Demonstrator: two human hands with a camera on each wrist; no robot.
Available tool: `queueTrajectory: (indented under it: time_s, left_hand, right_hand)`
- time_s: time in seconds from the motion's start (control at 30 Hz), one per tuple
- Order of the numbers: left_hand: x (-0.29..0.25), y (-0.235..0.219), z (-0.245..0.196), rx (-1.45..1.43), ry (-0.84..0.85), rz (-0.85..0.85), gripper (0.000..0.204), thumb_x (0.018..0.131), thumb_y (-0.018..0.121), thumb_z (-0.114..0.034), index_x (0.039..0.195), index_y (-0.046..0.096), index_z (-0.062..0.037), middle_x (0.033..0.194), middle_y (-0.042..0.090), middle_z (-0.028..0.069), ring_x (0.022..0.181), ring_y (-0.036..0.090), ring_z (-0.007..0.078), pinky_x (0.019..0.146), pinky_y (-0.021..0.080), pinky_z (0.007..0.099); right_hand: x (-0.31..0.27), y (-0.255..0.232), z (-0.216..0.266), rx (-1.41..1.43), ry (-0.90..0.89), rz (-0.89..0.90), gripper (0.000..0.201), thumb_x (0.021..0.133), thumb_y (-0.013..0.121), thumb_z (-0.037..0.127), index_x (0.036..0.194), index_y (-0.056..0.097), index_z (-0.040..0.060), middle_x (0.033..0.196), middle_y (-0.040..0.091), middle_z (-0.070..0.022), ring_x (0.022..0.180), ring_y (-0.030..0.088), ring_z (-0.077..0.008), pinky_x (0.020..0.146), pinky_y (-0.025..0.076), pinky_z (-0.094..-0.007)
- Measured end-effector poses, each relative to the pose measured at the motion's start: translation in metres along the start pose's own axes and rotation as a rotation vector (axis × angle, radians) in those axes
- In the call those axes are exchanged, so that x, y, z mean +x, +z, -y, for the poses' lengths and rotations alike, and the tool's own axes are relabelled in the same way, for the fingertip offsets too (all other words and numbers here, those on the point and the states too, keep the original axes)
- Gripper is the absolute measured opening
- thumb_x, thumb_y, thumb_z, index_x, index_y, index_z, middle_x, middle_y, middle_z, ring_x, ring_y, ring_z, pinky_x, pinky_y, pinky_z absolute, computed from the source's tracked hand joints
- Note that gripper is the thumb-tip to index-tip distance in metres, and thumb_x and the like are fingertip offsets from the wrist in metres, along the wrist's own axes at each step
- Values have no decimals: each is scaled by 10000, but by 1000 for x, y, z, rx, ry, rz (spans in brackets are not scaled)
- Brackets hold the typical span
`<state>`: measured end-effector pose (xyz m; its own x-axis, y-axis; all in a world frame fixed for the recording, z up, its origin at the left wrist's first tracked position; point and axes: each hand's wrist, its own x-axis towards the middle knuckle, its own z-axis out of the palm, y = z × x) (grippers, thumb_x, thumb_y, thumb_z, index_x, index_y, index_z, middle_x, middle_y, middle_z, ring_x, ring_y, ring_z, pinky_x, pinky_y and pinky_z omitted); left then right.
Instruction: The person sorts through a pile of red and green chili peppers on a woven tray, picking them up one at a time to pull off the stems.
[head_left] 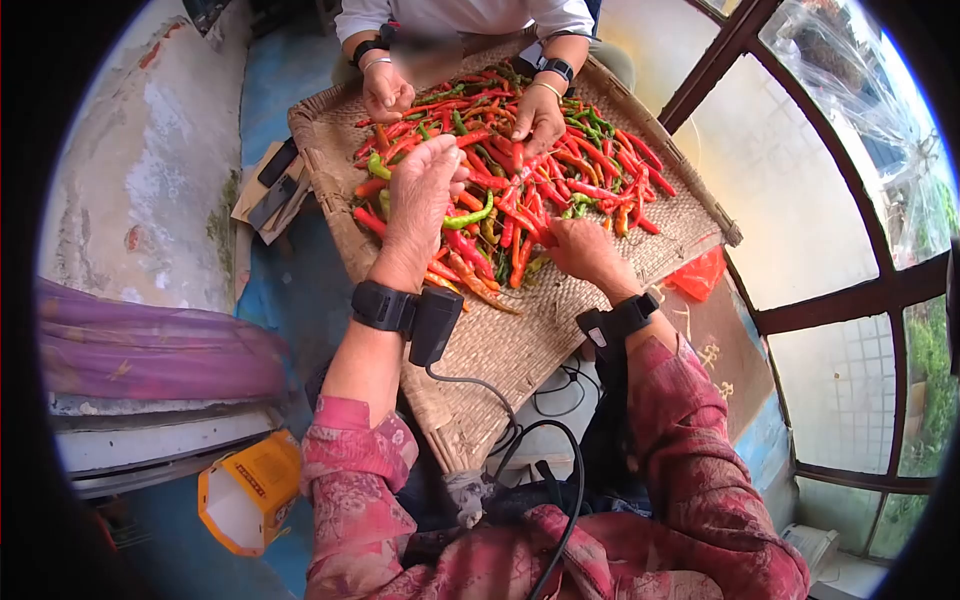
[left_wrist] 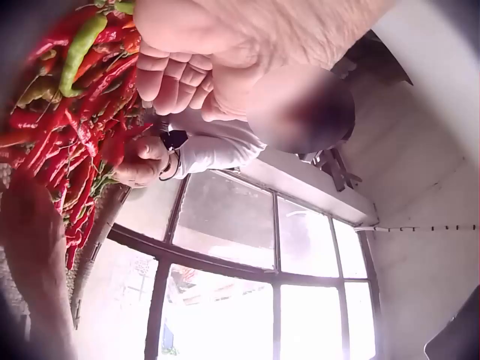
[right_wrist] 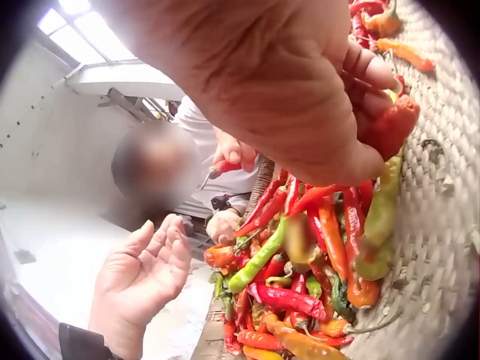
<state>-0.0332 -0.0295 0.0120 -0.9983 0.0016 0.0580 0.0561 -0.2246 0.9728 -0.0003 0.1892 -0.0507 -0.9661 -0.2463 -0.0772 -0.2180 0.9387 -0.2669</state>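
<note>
Woven straw tray [head_left: 560, 330] by window: right hand [head_left: 585, 250] pinches red chilli pepper [right_wrist: 391, 126] at pile's near edge; left hand [head_left: 420, 200] raised above pile, fingers loosely apart, empty.

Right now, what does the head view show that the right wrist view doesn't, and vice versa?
Head only: the whole woven tray, a yellow carton on the floor, and both wrist straps.
Right wrist only: the right hand pinching a red chili from close up, and the left hand palm, open and holding nothing.
Both: the chili pile and the other person's hands working across the tray.
</note>
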Motion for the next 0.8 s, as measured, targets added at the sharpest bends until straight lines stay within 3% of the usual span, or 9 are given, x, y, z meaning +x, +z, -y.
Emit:
queueTrajectory:
  time_s: [0.1, 0.17, 0.2, 0.23, 0.37, 0.47, 0.63, 0.7, 0.8]
  left_hand:
    - [-16, 10, 8, 73, -97, 140, 356, 890, 537, -233, 1136, 531, 25, 914, 604, 53, 731, 555, 79, 643, 465, 207]
    - [-27, 17, 16, 167, -139, 228, 281, 885, 541, -237, 1015, 563, 12, 831, 605, 40, 689, 547, 77, 612, 459, 220]
    - [-30, 20, 20, 278, -144, 258, 278, 880, 548, -245, 976, 570, 15, 780, 602, 42, 662, 549, 87, 602, 461, 237]
    - [-33, 22, 27, 390, -143, 285, 280, 876, 555, -253, 937, 578, 19, 728, 600, 44, 636, 552, 97, 592, 463, 255]
    - [-40, 28, 36, 572, -85, 324, 336, 874, 560, -300, 779, 569, 22, 646, 575, 56, 598, 536, 128, 563, 443, 305]
    - [-43, 31, 32, 259, -241, 321, 315, 873, 573, -274, 742, 566, 13, 650, 542, 21, 613, 470, 70, 551, 423, 264]
    - [-37, 27, 23, 42, -225, 287, 252, 909, 516, -253, 824, 582, -25, 695, 575, 5, 494, 439, 36, 446, 363, 190]
    - [-32, 22, 9, 8, -194, 183, 261, 926, 479, -273, 878, 565, -32, 689, 568, 0, 468, 431, 27, 427, 359, 170]
    - [-11, -1, 4, -50, -123, 101, 276, 929, 497, -272, 1010, 554, -15, 754, 578, -2, 529, 467, 28, 485, 412, 156]
  right_hand:
    - [-1, -12, 8, 77, 73, 91, 205, 788, 522, 166, 912, 535, 4, 816, 616, -221, 806, 602, -382, 712, 473, -474]
    - [-8, -19, 10, 362, 41, 26, 207, 787, 504, 147, 916, 517, -15, 766, 624, -189, 723, 630, -329, 646, 503, -424]
    - [-17, -33, 20, 792, 171, 167, 158, 853, 484, 172, 849, 486, 14, 698, 606, -103, 597, 609, -161, 488, 471, -290]
    - [-23, -38, 27, 912, 171, 190, 191, 906, 467, 212, 853, 483, 29, 678, 580, -50, 565, 571, -97, 439, 440, -233]
    - [-29, -35, 34, 1067, -37, 186, 388, 939, 435, 381, 829, 501, 15, 605, 537, -40, 498, 533, -103, 414, 427, -225]
    - [-30, -39, 40, 1079, -59, 231, 357, 948, 425, 361, 861, 512, 26, 608, 542, -24, 506, 536, -90, 424, 426, -219]
    - [-29, -46, 34, 1039, -54, 328, 412, 930, 446, 436, 882, 569, 46, 700, 599, -10, 623, 578, -70, 525, 469, -199]
    - [-25, -42, 20, 1093, -82, 228, 422, 930, 447, 433, 945, 589, 36, 724, 607, -17, 636, 583, -74, 527, 460, -194]
    - [-18, -32, 15, 1213, 130, -90, 357, 929, 455, 376, 954, 583, 43, 716, 571, -10, 610, 540, -67, 535, 449, -196]
